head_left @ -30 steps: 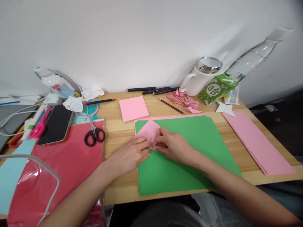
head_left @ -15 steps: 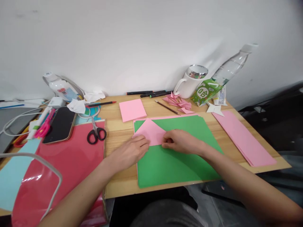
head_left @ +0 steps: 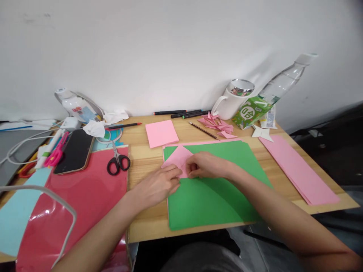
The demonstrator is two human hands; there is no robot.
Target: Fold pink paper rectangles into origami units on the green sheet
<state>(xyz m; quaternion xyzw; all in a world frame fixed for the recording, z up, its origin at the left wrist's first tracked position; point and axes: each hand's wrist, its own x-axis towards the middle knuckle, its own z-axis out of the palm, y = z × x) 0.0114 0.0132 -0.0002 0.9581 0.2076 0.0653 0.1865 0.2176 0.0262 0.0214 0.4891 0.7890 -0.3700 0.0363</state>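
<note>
A small folded piece of pink paper [head_left: 181,155], its peak pointing away from me, lies on a stack of green paper [head_left: 215,200]. My left hand [head_left: 163,181] rests on its left part, fingers curled and pressed down along the lower edge. At its right side, my right hand [head_left: 205,165] pinches the paper's corner, bent in toward the middle. The fingers hide both lower corners. Beyond the paper sits a pad of square pink sheets [head_left: 162,133].
Folded pink pieces [head_left: 215,124], a pencil [head_left: 203,130], markers [head_left: 181,113], a white mug [head_left: 234,100], a green carton [head_left: 249,113] and a bottle [head_left: 283,83] stand or lie behind. Pink strips [head_left: 297,170] lie right; black scissors [head_left: 117,162], a phone [head_left: 75,151] and a red folder [head_left: 85,204] left.
My right hand has moved left, folding the paper's right corner inward toward the middle. My left hand stays on the left part. The whole view has shifted slightly.
</note>
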